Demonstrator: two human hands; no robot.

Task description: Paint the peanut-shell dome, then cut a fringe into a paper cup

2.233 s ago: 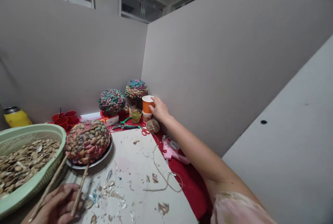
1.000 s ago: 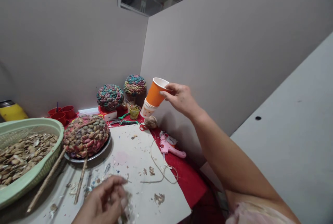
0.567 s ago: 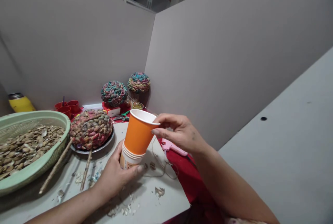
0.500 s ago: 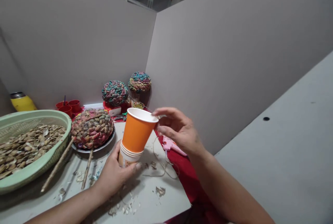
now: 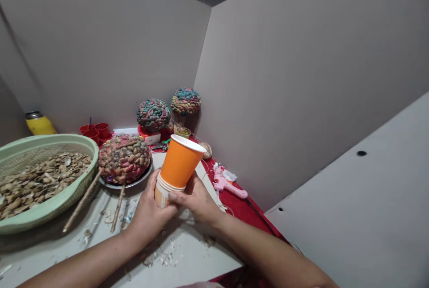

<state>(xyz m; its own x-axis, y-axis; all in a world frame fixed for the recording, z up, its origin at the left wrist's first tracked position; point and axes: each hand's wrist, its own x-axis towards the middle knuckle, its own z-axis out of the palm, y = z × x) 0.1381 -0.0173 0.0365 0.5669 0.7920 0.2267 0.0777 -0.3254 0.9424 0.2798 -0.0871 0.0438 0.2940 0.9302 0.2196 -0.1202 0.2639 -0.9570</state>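
An orange paper cup (image 5: 182,161) with a white inside leans to the right, its base set in a short stack of printed paper cups (image 5: 162,193). My left hand (image 5: 150,210) is wrapped round the left side of that stack. From the right, my right hand (image 5: 196,198) grips the same stack, its thumb across the front near the rims and its other fingers hidden behind. Left of the cups, a ball covered in reddish and brown shells (image 5: 124,158) rests in a metal dish, with two sticks below it.
A green basket of shells (image 5: 90,167) stands at the left, a yellow bottle (image 5: 40,123) behind it. Two colourful balls stand at the back near red cups (image 5: 102,130). A pink glue gun (image 5: 229,185) lies right on red cloth. Shell bits litter the white table (image 5: 201,256).
My right hand has moved down from the orange cup's rim to the stack of cups below and closed on it. The view has shifted slightly.
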